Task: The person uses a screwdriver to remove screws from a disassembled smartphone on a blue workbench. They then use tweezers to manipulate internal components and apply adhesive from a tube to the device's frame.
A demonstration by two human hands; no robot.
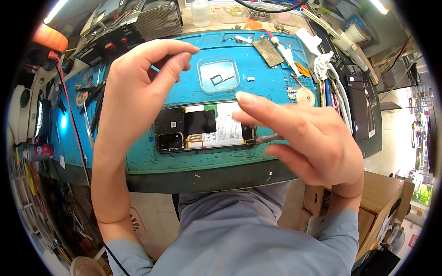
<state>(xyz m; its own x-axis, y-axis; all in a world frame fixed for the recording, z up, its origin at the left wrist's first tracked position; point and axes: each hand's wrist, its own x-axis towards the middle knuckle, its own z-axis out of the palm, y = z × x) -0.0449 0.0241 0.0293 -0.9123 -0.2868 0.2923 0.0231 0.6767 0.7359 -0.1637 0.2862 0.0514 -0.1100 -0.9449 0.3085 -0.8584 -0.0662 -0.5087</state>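
A phone with its back off [199,127] lies on the blue-green mat, its white battery [232,133] and a black panel [200,122] exposed. My left hand [138,85] is raised over the mat left of a clear plastic dish [201,73]; its fingers curve loosely, thumb and index tips a little apart, and nothing shows between them. Inside the dish sits a SIM tray [220,79]. Over the phone's right end hovers my right hand [313,142], slightly blurred, thumb and index spread wide. A slim metallic tool [269,138] shows behind it, partly hidden; no grip on it is visible.
Tweezers [87,122] and pliers [95,99] lie at left. A roll of tape [305,97], a metal plate [268,52] and a white brush-like tool [284,53] are at right. A clear bottle [200,14] stands behind. A red cable [69,106] hangs down the left side.
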